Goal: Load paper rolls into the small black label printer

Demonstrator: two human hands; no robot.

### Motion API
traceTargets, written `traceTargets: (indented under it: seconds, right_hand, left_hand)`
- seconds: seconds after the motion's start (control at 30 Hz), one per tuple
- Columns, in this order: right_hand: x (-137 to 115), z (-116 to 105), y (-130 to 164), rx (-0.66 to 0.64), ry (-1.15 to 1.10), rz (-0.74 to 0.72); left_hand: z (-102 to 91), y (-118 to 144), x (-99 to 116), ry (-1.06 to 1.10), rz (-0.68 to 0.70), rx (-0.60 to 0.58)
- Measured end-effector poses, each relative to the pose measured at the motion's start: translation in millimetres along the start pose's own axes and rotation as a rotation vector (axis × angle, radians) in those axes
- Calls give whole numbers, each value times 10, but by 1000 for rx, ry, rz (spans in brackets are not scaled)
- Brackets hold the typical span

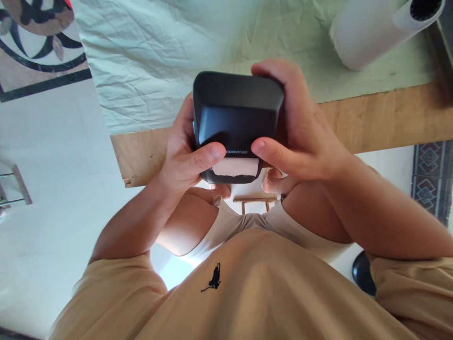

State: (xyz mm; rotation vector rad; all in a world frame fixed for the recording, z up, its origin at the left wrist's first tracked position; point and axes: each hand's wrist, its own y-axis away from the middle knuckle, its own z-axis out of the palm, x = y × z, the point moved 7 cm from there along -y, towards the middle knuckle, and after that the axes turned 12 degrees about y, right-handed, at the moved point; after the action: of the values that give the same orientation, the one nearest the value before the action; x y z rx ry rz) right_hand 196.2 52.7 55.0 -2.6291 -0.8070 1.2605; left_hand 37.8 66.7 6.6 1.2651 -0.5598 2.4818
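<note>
Held up in front of me is a black label printer (238, 123) with rounded corners and small brand lettering on its face. A pale strip of label paper (235, 167) with a ragged lower edge shows at its near end. My left hand (186, 156) grips the left side, its thumb lying on the face near the lettering. My right hand (297, 123) wraps round the right side, with the thumb on the face and a finger over the far corner. The other fingers are mostly hidden behind the printer.
A wrinkled pale green cloth (141, 61) covers the table, whose wooden edge (382, 115) runs below the printer. A white roll (371, 33) lies at the back right, beside a dark-edged object (440, 56). Below are my lap and a small wooden stool (253, 200).
</note>
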Motion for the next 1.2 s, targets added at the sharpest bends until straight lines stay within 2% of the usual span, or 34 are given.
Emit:
traceTargets:
  seconds: [0.1,0.2,0.43,0.57,0.7,0.83,1.0,1.1,1.2]
  right_hand:
    - [37,50,-16,-33,-23,0]
    - [59,49,-33,-36,-28,27]
    - [163,123,-21,-87,-38,145]
    - [197,139,-23,-87,-14,168]
    - [221,138,-30,-112,30,181]
    - [217,127,-29,-133,81,152]
    - [212,106,-25,-135,131,152]
    - [194,103,-34,-124,60,126]
    - [188,96,-40,-93,-53,113]
  left_hand:
    - [63,36,32,-32,-62,105]
    - [118,29,37,-31,-87,137]
    - [97,29,-36,-36,-89,320]
    - [142,30,-9,-33,-136,336]
    - [124,12,14,-41,-109,378]
    - [95,12,10,-15,-74,352]
    - [36,16,-7,-28,-125,222]
    - [19,-29,2,-1,-111,182]
    - [69,-77,-12,130,-150,190]
